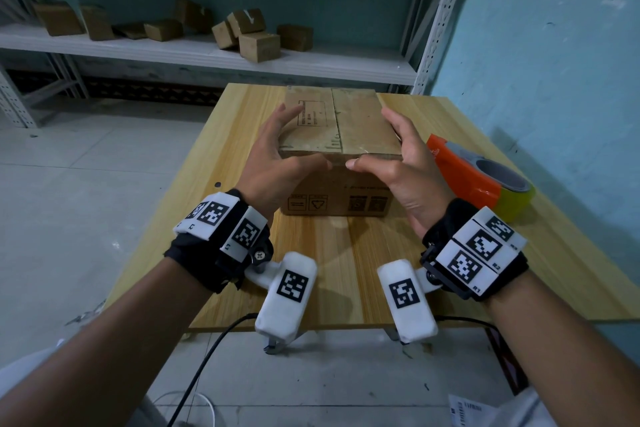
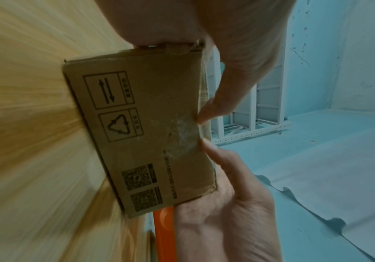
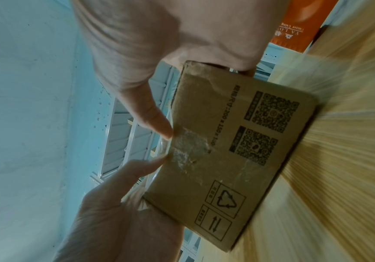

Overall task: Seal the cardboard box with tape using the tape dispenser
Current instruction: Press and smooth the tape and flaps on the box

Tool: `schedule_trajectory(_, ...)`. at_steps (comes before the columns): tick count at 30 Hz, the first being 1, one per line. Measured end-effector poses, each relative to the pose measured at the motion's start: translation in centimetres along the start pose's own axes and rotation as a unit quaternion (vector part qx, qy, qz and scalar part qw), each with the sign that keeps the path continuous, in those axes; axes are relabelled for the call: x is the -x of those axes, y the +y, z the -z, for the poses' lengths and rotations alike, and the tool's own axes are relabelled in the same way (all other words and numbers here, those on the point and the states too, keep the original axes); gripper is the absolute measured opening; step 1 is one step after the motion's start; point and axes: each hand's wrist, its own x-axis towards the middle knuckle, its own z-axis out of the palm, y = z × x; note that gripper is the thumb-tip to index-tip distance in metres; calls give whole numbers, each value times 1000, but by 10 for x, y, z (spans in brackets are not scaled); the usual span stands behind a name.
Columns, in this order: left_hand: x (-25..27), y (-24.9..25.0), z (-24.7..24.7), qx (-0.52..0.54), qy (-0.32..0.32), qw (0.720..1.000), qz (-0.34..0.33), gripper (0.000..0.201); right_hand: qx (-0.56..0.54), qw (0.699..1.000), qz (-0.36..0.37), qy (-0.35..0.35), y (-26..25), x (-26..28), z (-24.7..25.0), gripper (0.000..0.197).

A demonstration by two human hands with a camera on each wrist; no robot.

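A closed brown cardboard box (image 1: 367, 121) stands on the wooden table (image 1: 346, 270), its two top flaps meeting at a centre seam. My left hand (image 1: 277, 159) lies over the box's left near corner with its fingers spread on the top flap and its thumb on the near top edge. My right hand (image 1: 405, 163) mirrors it at the right near corner. In the wrist views both thumbs (image 2: 204, 115) (image 3: 159, 127) touch the box (image 2: 148, 141) (image 3: 238, 141) beside old tape residue. The orange tape dispenser (image 1: 467, 170) lies just right of the box, untouched.
The dispenser (image 2: 163, 230) (image 3: 305, 21) carries a yellowish tape roll (image 1: 512, 198) near the table's right edge. A white shelf (image 1: 311, 62) behind the table holds several small cardboard boxes. A blue wall runs along the right. A black cable hangs below the near table edge.
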Motion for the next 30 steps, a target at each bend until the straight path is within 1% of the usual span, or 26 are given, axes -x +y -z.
schedule_trajectory(7, 2, 2, -1, 7, -1, 1000, 0, 86, 4, 1000, 0, -3, 1, -1, 0, 93)
schedule_trajectory(11, 2, 1, 1, 9, -1, 1000, -4, 80, 5, 1000, 0, -3, 1, -1, 0, 94)
schedule_trajectory(16, 3, 2, 0, 7, -2, 1000, -2, 80, 10, 1000, -3, -1, 0, 0, -1, 97)
schedule_trajectory(23, 4, 4, 0, 17, -3, 1000, -1, 76, 7, 1000, -6, -11, 2, 0, 1, 91)
schedule_trajectory(26, 5, 8, 3, 44, -26, 999, 12, 78, 9, 1000, -10, -26, 0, -1, 5, 89)
schedule_trajectory(28, 7, 15, 7, 70, -49, 996, 17, 80, -11, 999, -12, -35, -4, 0, 8, 87)
schedule_trajectory(30, 7, 21, 11, 100, -44, 994, 19, 76, -38, 999, -14, -26, -9, 0, 13, 83)
